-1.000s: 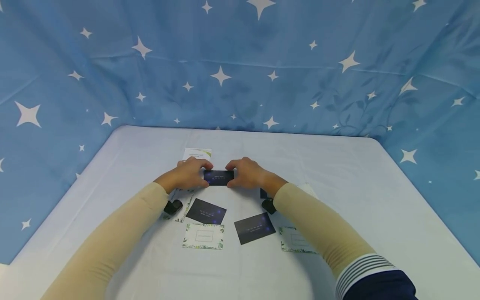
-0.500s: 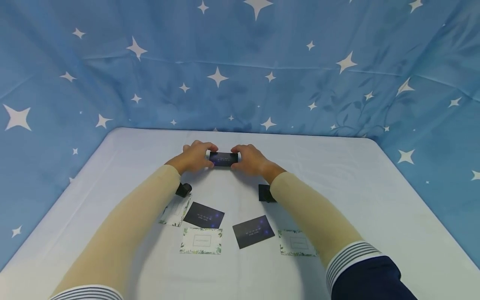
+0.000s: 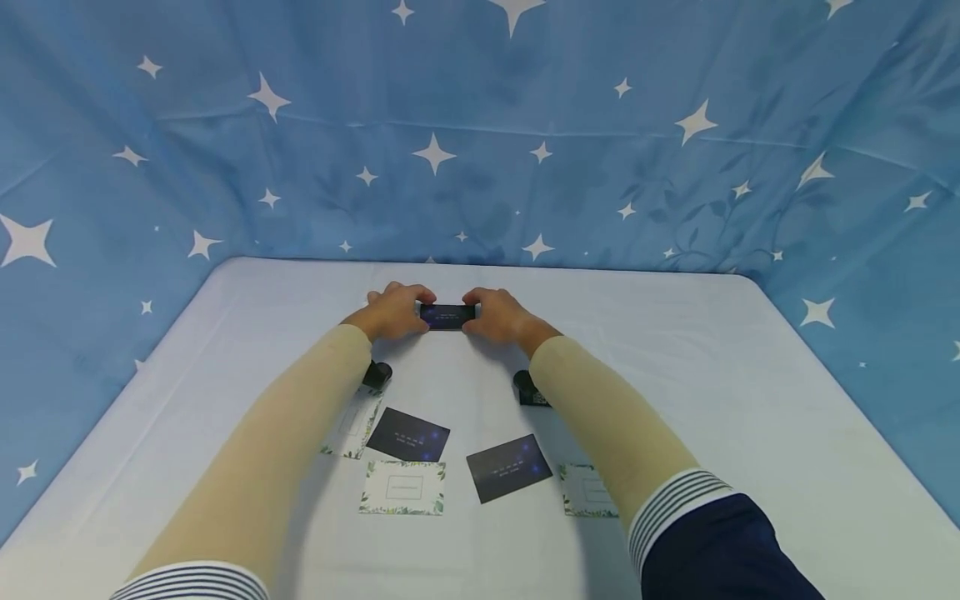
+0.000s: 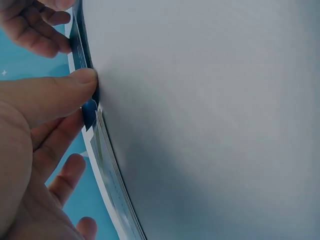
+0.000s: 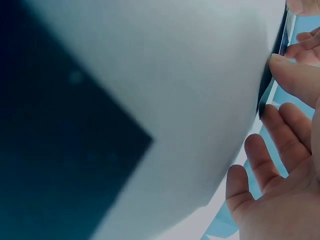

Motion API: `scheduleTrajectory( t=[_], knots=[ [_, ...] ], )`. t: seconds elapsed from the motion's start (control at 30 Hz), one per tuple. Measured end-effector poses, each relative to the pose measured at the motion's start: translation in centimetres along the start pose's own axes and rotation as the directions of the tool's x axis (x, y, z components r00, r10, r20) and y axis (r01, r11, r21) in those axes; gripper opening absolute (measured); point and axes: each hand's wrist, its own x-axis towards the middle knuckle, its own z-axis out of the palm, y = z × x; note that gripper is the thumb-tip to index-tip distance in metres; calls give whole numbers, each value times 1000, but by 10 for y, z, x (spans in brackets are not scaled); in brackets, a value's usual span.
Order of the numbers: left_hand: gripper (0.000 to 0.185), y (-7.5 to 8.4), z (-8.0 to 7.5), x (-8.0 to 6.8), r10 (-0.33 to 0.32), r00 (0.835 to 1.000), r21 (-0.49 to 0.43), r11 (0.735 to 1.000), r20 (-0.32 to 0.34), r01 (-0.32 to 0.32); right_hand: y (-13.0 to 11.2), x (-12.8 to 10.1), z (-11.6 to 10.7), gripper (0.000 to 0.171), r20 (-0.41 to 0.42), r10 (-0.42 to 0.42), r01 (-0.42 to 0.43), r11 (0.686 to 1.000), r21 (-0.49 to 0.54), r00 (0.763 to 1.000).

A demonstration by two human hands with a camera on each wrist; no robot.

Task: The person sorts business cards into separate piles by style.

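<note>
Near the far side of the table, my left hand (image 3: 393, 312) and right hand (image 3: 501, 317) pinch the two short ends of a dark business card (image 3: 447, 317) between thumb and fingers. White edges show beside the card's ends in the head view. Close up, the dark card (image 4: 77, 47) bends slightly at my left thumb and seems to have more than one layer. A stack of pale cards (image 4: 114, 180) lies beside it, below my left hand. In the right wrist view my right thumb presses the dark card's edge (image 5: 266, 82), other fingers spread.
Nearer me lie two dark cards (image 3: 408, 435) (image 3: 510, 468) and leaf-bordered white cards (image 3: 403, 487) (image 3: 354, 423) (image 3: 589, 492). Another dark card (image 3: 535, 400) is partly hidden by my right wrist camera. A starred blue curtain (image 3: 480, 125) hangs behind the table (image 3: 637, 350).
Both hands have moved away from me with the dark card, to where a white card showed behind my left hand. Over the last half second they have barely moved.
</note>
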Motion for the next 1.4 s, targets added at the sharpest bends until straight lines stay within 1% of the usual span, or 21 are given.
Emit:
scheduleTrajectory(
  t=[0.1,0.23,0.4,0.63,0.83,0.93,1.0,1.13,1.27,1.4],
  knots=[
    [52,2,-1,1,-3,1000,11,1000,13,3,1,1,1,56,9,4,-4,1000,4,1000],
    [53,2,-2,2,-24,999,11,1000,33,23,1,1,1,57,13,9,-9,1000,15,1000],
    [54,3,-2,4,-17,999,0,1000,36,17,3,2,1,59,9,25,-25,999,22,1000],
    [59,10,0,-2,-21,999,-23,999,26,22,4,-4,-2,63,7,27,-27,998,60,1000],
    [60,22,3,-10,-17,1000,-36,999,3,17,5,-20,-16,61,-14,17,-15,993,120,1000],
    [61,26,7,-19,20,1000,-24,1000,-24,-20,7,-33,-22,60,-11,-12,13,993,118,1000],
    [61,29,10,-28,49,998,-24,998,-42,-50,10,-44,-24,60,-6,-34,35,993,112,999],
    [62,41,17,-51,107,993,-16,994,-52,-108,17,-72,-28,61,14,-74,72,993,98,997],
    [62,52,30,-74,156,986,-55,986,-52,-159,24,-104,-28,64,30,-103,99,991,95,994],
    [62,62,45,-99,196,979,-100,974,-57,-201,33,-135,-21,67,42,-130,125,987,99,991]
  ],
)
